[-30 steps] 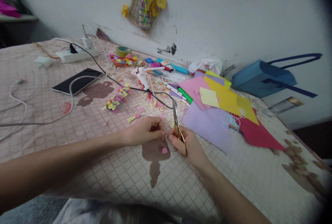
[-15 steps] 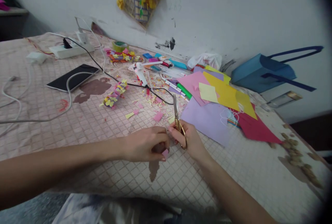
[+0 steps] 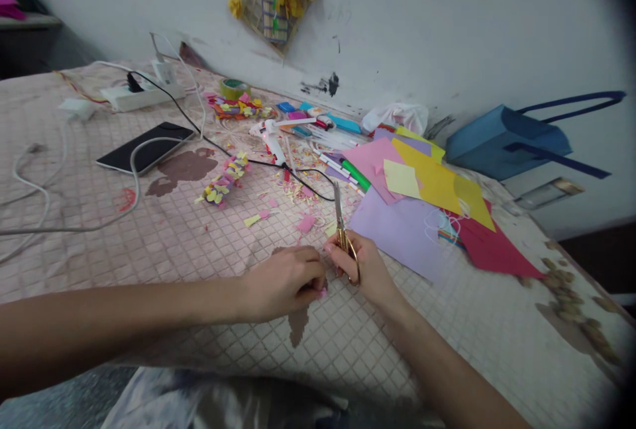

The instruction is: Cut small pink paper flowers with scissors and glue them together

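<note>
My right hand (image 3: 360, 263) is shut on the finger loops of a pair of gold-handled scissors (image 3: 342, 229), whose steel blades point up and away from me. My left hand (image 3: 283, 283) is curled beside it, with the fingertips almost meeting the scissors' handles. A small pink paper scrap (image 3: 322, 293) shows at those fingertips, and most of it is hidden. A larger pink scrap (image 3: 307, 223) lies on the quilted cloth just beyond my hands.
Sheets of lilac, yellow, pink and red paper (image 3: 392, 230) lie to the right. A glue gun (image 3: 271, 141), markers, a paper garland (image 3: 222, 181), a phone (image 3: 144, 147), a power strip (image 3: 142, 96) and cables are spread across the cloth. A blue bag (image 3: 507, 143) rests against the wall.
My left hand has come down and closer to me, and the pink bit has mostly gone out of sight within its fingers. A pink scrap now lies beyond my hands. The view has shifted slightly.
</note>
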Motion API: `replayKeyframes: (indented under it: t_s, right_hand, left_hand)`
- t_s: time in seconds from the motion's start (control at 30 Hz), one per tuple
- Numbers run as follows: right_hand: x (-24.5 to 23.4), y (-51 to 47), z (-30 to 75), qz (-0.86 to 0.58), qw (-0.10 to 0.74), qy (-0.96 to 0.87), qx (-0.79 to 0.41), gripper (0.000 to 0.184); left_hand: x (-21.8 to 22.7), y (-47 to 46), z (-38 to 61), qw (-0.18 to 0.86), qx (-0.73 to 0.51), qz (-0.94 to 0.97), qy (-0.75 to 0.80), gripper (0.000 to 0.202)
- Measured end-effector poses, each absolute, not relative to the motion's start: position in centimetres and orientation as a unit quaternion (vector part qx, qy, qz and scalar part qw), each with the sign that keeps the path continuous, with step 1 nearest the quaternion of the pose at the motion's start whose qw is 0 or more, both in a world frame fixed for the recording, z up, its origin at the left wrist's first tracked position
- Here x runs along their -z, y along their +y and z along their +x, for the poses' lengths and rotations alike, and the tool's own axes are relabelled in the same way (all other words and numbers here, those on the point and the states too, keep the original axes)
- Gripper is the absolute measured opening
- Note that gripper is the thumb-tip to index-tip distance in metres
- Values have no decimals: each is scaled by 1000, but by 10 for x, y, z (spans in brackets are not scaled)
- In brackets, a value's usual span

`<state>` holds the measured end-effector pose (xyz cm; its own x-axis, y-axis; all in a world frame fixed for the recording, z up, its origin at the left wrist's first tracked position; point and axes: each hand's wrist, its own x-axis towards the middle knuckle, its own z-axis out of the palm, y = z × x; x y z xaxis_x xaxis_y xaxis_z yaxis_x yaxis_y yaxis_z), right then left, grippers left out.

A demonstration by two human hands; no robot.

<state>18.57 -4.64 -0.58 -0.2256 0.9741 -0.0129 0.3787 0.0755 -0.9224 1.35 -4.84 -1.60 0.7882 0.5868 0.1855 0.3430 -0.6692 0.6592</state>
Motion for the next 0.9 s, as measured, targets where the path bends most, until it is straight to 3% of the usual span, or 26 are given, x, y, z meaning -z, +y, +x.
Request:
replayKeyframes:
  t_s: [0.2, 0.47, 0.9]
  right_hand:
    - [6, -46, 186, -520, 337, -639, -455, 18]
    - [7, -45, 187, -501, 312, -632, -503, 23]
    - [5, -45, 187, -514, 318, -632, -485, 23]
  left_hand:
    - [12, -35, 10, 369, -233, 852, 289, 11]
    - [10, -17, 7, 581, -245, 708, 317, 15]
    - [3, -11, 3, 519, -281, 735, 334, 16]
